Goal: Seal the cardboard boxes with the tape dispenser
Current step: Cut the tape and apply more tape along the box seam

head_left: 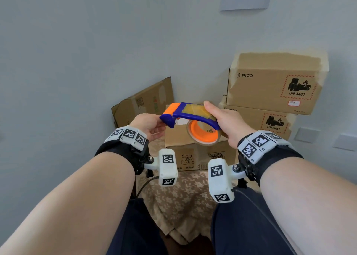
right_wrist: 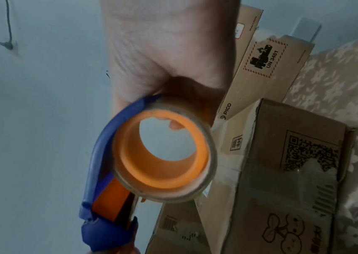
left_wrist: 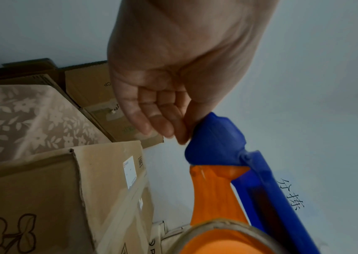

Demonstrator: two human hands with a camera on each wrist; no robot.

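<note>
A blue and orange tape dispenser (head_left: 193,115) is held in the air between both hands, its tape roll (head_left: 202,135) hanging under the handle. My right hand (head_left: 218,119) grips the handle over the roll, thumb on top. The right wrist view shows the roll (right_wrist: 163,154) end-on beneath the palm. My left hand (head_left: 164,125) pinches the dispenser's blue front end (left_wrist: 215,142), with the fingertips (left_wrist: 180,135) against it. Below the dispenser stands a cardboard box with a cherry drawing (head_left: 185,154), its top hidden behind the dispenser.
Two PICO boxes (head_left: 274,86) are stacked at the right against the wall. A flattened carton (head_left: 143,102) leans on the wall behind the left hand. A floral cloth (head_left: 183,193) covers the surface under the boxes. My knees are at the bottom of the head view.
</note>
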